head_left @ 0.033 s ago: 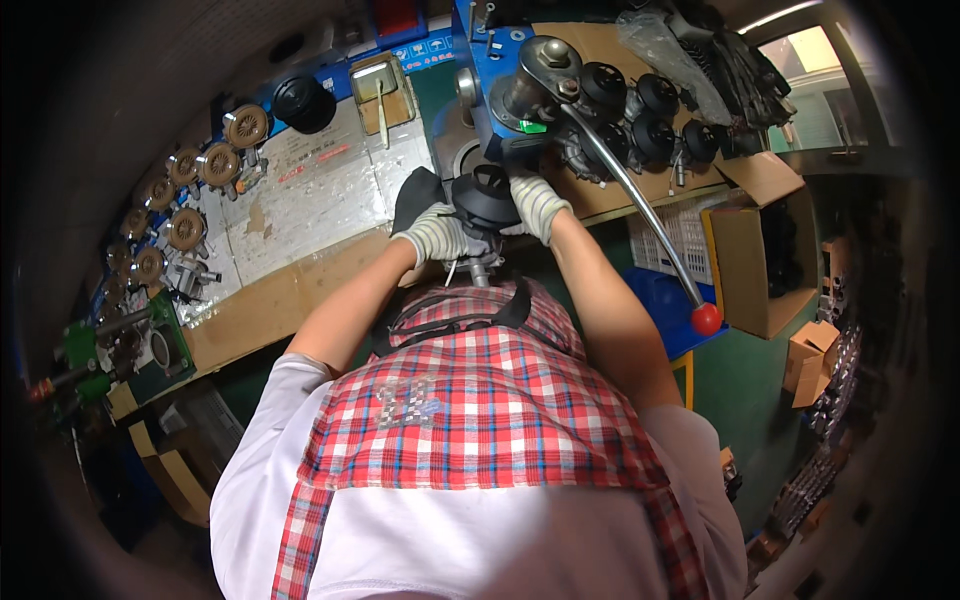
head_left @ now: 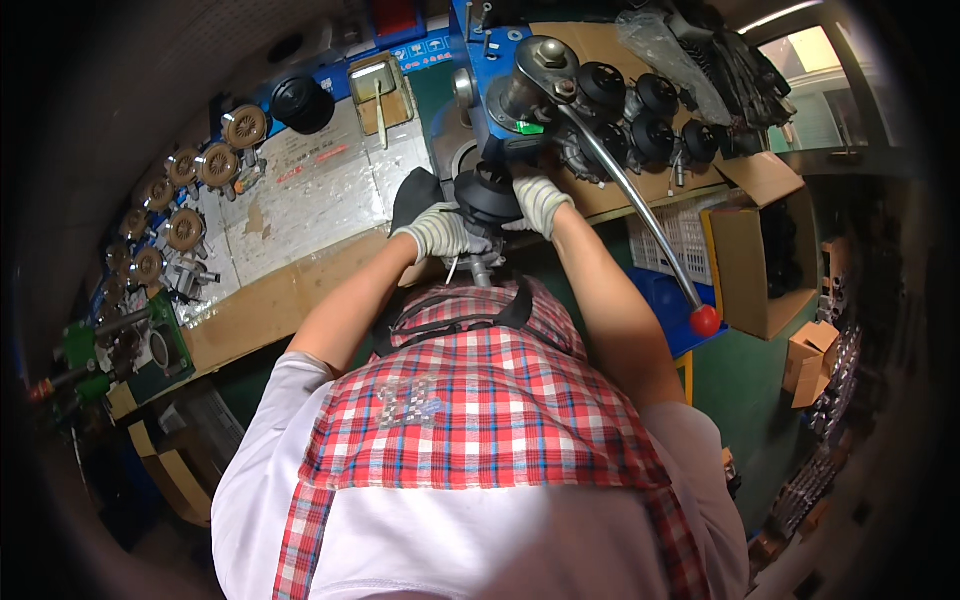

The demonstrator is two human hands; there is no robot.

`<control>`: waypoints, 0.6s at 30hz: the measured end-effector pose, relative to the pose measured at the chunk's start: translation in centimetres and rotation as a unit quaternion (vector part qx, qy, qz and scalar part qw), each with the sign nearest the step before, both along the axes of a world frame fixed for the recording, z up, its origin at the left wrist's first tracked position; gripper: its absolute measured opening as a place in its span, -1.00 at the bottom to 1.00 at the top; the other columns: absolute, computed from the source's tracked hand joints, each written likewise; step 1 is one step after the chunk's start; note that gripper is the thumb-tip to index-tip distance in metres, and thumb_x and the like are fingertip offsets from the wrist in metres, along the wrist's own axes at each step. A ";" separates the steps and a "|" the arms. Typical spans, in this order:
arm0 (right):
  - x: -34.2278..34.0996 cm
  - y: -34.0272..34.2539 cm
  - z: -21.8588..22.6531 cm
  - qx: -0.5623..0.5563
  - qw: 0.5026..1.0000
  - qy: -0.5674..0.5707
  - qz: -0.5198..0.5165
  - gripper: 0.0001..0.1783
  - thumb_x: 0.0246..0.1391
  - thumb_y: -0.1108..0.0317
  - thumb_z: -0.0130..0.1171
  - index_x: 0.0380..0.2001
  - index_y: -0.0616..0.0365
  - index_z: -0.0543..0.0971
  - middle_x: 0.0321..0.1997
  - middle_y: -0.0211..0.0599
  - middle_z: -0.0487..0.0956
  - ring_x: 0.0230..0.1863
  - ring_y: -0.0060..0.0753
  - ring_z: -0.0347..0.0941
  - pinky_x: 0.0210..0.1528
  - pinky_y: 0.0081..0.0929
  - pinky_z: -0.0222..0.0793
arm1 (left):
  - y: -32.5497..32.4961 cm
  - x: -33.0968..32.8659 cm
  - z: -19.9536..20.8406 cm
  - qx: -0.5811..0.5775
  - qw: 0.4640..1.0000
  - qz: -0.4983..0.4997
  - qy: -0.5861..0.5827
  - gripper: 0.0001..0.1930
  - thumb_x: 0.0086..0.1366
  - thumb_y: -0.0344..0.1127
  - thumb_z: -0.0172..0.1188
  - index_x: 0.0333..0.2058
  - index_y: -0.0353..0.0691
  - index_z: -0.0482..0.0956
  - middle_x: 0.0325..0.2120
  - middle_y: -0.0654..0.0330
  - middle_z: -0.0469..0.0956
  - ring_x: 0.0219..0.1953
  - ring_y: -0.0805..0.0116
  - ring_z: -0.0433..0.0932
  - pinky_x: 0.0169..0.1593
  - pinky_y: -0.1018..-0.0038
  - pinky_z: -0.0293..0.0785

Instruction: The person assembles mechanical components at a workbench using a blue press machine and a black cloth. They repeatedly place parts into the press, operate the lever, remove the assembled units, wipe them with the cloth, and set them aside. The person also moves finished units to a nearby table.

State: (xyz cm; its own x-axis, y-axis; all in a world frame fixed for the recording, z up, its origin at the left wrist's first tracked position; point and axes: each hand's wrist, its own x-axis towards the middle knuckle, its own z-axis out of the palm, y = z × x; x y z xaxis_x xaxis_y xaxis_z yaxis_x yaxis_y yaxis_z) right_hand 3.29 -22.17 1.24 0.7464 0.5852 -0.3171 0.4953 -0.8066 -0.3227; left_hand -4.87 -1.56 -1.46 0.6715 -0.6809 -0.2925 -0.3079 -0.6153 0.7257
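Observation:
Both of my hands wear striped white gloves and meet at the bench's front edge. Between them is a part with a round, slotted black cap point(head_left: 488, 197) and a grey metal body point(head_left: 481, 266) pointing down toward my apron. My left hand point(head_left: 442, 232) is closed around the part's left side, below the cap. At the cap's right side, my right hand point(head_left: 541, 205) grips it, with some fingertips hidden. Just beyond stands a blue lever press point(head_left: 493, 92), its long metal handle point(head_left: 640, 203) slanting down right to a red knob point(head_left: 705, 320).
Several brown-capped metal parts point(head_left: 218, 164) stand at the bench's left. A black round part point(head_left: 302, 103) and a tray with a brush point(head_left: 384, 100) lie behind the cardboard sheet point(head_left: 320, 190). Several black-capped parts point(head_left: 653, 138) sit right of the press, near an opened carton point(head_left: 765, 255).
Very little differs. The black-capped part and my right hand have shifted slightly to the right; my left hand keeps its hold.

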 end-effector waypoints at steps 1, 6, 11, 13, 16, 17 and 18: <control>1.0 -0.4 0.0 0.016 1.000 0.018 -0.016 -0.22 0.07 -0.01 0.17 0.29 0.16 0.32 0.17 0.09 0.49 0.21 0.09 0.41 0.23 -0.27 0.36 | -0.4 0.5 0.8 0.011 0.995 0.069 0.078 -0.57 0.22 0.14 0.26 -0.24 -0.14 0.67 -0.36 0.11 0.66 -0.31 0.15 0.56 -0.11 0.31 0.47; 4.9 -1.0 0.5 0.061 0.993 0.073 -0.073 -0.26 0.09 0.00 0.15 0.28 0.15 0.34 0.18 0.05 0.51 0.23 0.05 0.41 0.24 -0.28 0.35 | -1.9 4.0 2.5 0.138 0.976 0.165 0.046 -0.48 0.09 0.24 0.32 -0.32 -0.16 0.68 -0.44 0.12 0.65 -0.35 0.19 0.58 -0.16 0.27 0.48; 5.1 -0.6 -1.0 0.063 0.993 -0.026 -0.101 -0.30 0.11 0.02 0.14 0.26 0.14 0.36 0.18 0.00 0.52 0.24 0.00 0.40 0.25 -0.30 0.34 | -3.1 6.2 0.6 0.045 0.931 0.255 -0.257 -0.42 0.13 0.17 0.25 0.02 -0.09 0.57 -0.01 0.05 0.59 0.04 0.01 0.51 0.18 0.24 0.41; 4.8 -0.3 -1.5 0.079 0.986 -0.094 -0.114 -0.31 0.12 0.03 0.13 0.26 0.13 0.37 0.19 -0.02 0.52 0.25 -0.01 0.40 0.26 -0.31 0.33 | -3.4 6.8 0.9 -0.013 0.922 0.270 -0.278 -0.42 0.12 0.10 0.27 0.03 -0.13 0.52 -0.04 0.03 0.58 0.01 -0.05 0.51 0.14 0.23 0.42; 4.3 -0.1 -2.4 0.115 0.972 -0.166 -0.123 -0.33 0.13 0.04 0.12 0.25 0.13 0.38 0.19 -0.04 0.53 0.26 -0.04 0.40 0.27 -0.32 0.32 | -3.7 8.8 -4.5 -0.139 0.901 0.297 -0.284 -0.50 0.02 -0.04 0.36 -0.11 -0.17 0.52 -0.21 -0.07 0.60 -0.13 -0.17 0.56 -0.04 0.16 0.50; 4.0 -0.2 -2.7 0.123 0.967 -0.184 -0.124 -0.34 0.14 0.04 0.11 0.25 0.13 0.38 0.19 -0.05 0.53 0.26 -0.05 0.40 0.27 -0.33 0.32 | -3.8 9.4 -6.6 -0.183 0.906 0.310 -0.222 -0.53 0.03 -0.06 0.34 -0.13 -0.18 0.52 -0.22 -0.08 0.60 -0.14 -0.17 0.56 -0.07 0.16 0.50; 3.8 -0.4 -3.3 0.122 0.965 -0.196 -0.127 -0.35 0.14 0.04 0.11 0.24 0.12 0.39 0.19 -0.06 0.53 0.27 -0.06 0.40 0.27 -0.33 0.32 | -4.1 9.2 -6.2 -0.182 0.907 0.305 -0.226 -0.54 0.03 -0.07 0.34 -0.13 -0.18 0.52 -0.23 -0.08 0.60 -0.15 -0.17 0.56 -0.07 0.17 0.51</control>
State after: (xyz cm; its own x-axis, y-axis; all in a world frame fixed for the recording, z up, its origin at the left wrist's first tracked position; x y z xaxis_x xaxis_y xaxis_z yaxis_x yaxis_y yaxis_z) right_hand 7.11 -22.53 -2.04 0.9097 0.3901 0.1422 0.4149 -0.8411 -0.3469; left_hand 4.37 -5.65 -7.65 0.9509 -0.1380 0.2769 -0.3077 -0.5157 0.7996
